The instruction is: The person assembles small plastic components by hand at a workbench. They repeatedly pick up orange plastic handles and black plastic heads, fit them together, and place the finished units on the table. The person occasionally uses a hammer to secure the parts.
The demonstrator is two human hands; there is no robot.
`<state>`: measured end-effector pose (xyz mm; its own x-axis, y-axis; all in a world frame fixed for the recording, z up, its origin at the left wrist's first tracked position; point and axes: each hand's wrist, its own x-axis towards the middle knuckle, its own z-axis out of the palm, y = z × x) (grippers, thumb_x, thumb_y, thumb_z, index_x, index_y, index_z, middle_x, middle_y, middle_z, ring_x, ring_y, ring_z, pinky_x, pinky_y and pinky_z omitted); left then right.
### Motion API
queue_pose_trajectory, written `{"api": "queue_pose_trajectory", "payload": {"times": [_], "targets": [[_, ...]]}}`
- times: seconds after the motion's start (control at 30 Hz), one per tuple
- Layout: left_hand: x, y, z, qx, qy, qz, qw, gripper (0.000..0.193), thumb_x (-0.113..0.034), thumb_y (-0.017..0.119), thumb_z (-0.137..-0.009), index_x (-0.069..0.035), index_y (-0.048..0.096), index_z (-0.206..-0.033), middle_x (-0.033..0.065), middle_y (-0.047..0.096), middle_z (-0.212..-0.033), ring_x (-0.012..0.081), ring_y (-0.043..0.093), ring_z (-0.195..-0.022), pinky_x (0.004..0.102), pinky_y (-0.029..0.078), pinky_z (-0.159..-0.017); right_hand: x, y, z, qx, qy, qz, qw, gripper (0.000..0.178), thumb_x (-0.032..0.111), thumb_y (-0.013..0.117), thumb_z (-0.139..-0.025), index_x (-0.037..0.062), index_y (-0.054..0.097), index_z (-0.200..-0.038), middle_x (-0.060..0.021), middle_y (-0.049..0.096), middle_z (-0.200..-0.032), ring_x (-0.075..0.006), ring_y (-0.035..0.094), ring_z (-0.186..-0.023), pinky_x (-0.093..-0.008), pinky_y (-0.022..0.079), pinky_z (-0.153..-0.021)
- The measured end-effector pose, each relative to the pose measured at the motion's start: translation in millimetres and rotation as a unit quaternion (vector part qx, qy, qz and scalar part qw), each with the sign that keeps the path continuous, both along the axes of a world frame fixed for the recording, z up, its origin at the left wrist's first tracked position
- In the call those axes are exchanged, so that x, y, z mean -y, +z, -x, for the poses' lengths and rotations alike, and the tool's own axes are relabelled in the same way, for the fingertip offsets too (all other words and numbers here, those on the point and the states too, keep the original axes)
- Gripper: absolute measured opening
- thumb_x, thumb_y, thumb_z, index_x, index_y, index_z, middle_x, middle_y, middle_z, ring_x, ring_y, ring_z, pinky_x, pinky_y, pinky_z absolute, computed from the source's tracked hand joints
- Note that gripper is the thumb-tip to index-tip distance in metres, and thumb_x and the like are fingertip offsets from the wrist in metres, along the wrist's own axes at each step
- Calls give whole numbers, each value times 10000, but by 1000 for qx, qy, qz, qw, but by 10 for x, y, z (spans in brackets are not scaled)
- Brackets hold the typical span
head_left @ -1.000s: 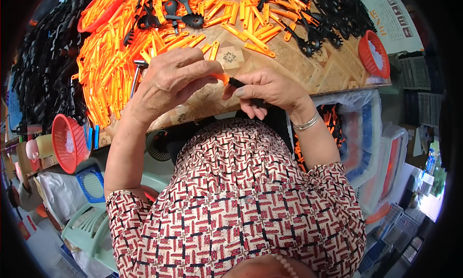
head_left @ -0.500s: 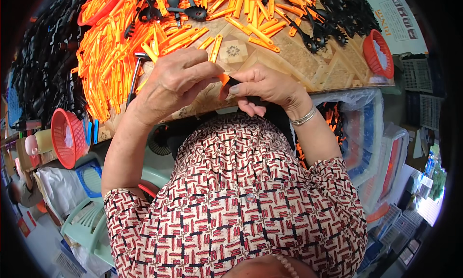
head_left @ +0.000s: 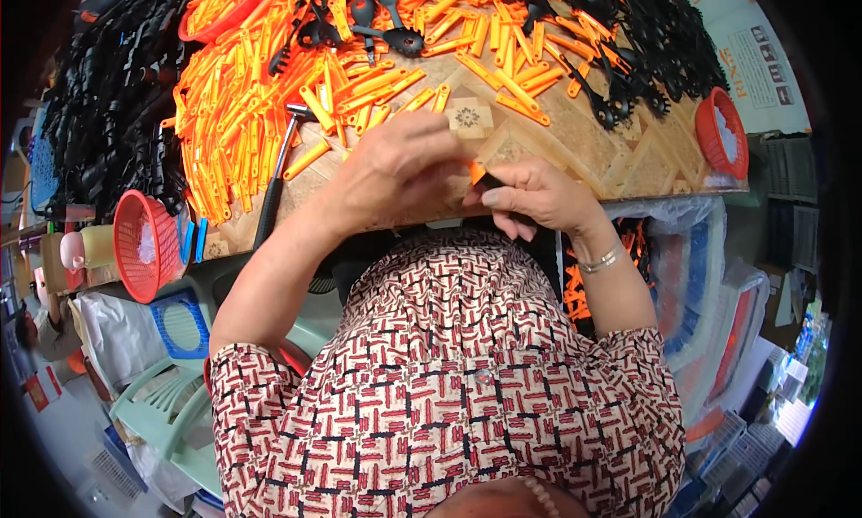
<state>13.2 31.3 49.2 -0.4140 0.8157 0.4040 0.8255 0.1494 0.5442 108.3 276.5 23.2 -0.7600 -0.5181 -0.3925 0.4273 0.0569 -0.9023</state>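
My right hand [head_left: 546, 195] is closed, thumb on top, around a short black piece with an orange end [head_left: 479, 173], just over the table's near edge. Most of that piece is hidden by the fingers, so its exact kind is unclear. Close beside its orange end is my left hand [head_left: 395, 166], fingers curled and smeared by motion; whether they hold anything does not show. Beyond both hands, loose orange handles [head_left: 229, 123] lie heaped on the patterned table [head_left: 584, 163]. A hammer [head_left: 269, 204] with a black grip rests left of my left wrist.
Black kitchen utensils [head_left: 395, 40] lie among the handles, with dark heaps [head_left: 112, 114] at far left and far right. Red baskets stand at the left [head_left: 139, 258] and right [head_left: 718, 141] table ends. Plastic-lined crates [head_left: 691, 267] are right of my lap; a pale green chair [head_left: 162, 401] is lower left.
The whole view has shifted, so the table appears lower and further right. My left fingers, earlier at the orange end, are now blurred just above it. My right hand keeps its grip.
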Motion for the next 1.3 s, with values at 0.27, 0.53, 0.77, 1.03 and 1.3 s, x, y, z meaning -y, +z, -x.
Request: {"api": "queue_pose_trajectory", "payload": {"times": [0.27, 0.53, 0.77, 1.03, 1.3], "targets": [[6, -393, 1226, -232, 302, 179, 907, 313, -183, 714, -905, -167, 696, -1218, 58, 626, -1145, 300, 591, -1114, 471, 492, -906, -947, 77, 434, -389, -285, -616, 623, 549, 452, 664, -962, 99, 604, -1378, -149, 707, -981, -398, 678, -851, -462, 539, -746], [-67, -341, 1297, -342, 220, 129, 904, 243, -151, 693, -866, -187, 706, -1106, -4, 660, -1100, 243, 591, -1132, 431, 439, -982, -833, 77, 578, -565, -259, -639, 453, 397, 313, 731, -908, 73, 675, -1219, -99, 668, -1236, -271, 585, -1185, -419, 432, -1000], [-453, -114, 514, -326, 12, 45, 944, 353, -143, 743, -808, -160, 725, -1160, 20, 673, -1197, 234, 619, -1166, 410, 441, -1035, -13, -140, 513, -153, -237, 63, 957, 313, 312, 723, -971, 4, 721, -1031, -72, 723, -883, -150, 691, -831, -300, 541, -755], [-714, -568, 1290, -151, 197, 68, 966, 431, -372, 636, -998, -125, 648, -1351, 135, 582, -1397, 363, 569, -1262, 440, 483, -1048, -227, -240, 251, -108, -424, 54, 898, 118, 120, 703, -970, 8, 696, -933, -60, 723, -828, -106, 694, -667, -210, 554, -604], [-681, -523, 879, -182, 31, 116, 976, 370, -351, 703, -937, -150, 688, -1248, 50, 595, -1410, 323, 511, -1350, 475, 435, -1085, -312, -304, 99, -84, -520, 94, 845, 168, 150, 724, -967, -14, 692, -952, -104, 737, -865, -134, 729, -762, -231, 592, -672]]}}
